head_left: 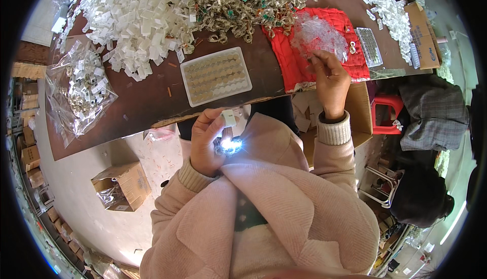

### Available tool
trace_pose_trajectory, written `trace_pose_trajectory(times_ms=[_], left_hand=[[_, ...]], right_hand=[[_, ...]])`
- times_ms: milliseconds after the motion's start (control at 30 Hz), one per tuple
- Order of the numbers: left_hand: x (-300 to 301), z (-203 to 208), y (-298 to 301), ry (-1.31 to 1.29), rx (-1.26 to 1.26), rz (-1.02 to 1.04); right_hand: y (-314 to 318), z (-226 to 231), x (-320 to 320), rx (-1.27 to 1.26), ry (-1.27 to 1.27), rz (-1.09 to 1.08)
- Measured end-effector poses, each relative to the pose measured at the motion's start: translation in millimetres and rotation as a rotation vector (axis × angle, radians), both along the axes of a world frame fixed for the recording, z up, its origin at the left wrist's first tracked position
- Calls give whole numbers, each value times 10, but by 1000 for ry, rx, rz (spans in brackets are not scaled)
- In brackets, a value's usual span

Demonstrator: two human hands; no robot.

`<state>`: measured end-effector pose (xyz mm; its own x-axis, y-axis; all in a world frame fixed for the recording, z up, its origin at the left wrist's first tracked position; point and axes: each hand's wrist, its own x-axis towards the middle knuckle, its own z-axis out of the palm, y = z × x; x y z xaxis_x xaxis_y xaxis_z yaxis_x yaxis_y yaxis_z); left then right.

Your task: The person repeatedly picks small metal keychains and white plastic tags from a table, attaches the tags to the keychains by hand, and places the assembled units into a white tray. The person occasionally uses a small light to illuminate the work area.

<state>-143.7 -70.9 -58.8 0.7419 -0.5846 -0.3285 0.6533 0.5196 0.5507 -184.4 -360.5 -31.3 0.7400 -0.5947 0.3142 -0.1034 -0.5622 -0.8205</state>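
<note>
A pale pinkish-beige coat (304, 228) is worn, its cloth patterned with fine slanting ribs. The chest is crossed by broad, soft lapels (203, 218), between which a dark green inner garment (246, 210) dotted with pale spots is glimpsed. The long sleeves (335, 157) are finished with cream ribbed cuffs (335, 132); beneath the one by the right hand (335, 83), a narrow dark edge (332, 120) is shown.

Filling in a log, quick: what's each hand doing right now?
Left hand: closed, holding a small white case; a light glows below it.
Right hand: half-curled by the clear plastic pieces; whether pinching one cannot be told.
</note>
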Motion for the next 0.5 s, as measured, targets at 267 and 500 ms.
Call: trace_pose_trajectory(times_ms=[267, 500], left_hand=[[-6, -16, 19, 14, -10, -11], [-7, -10, 6, -14, -36, -32]], right_hand=[[-20, -62, 3, 188, 6, 4], [-59, -118, 17, 53, 36, 54]])
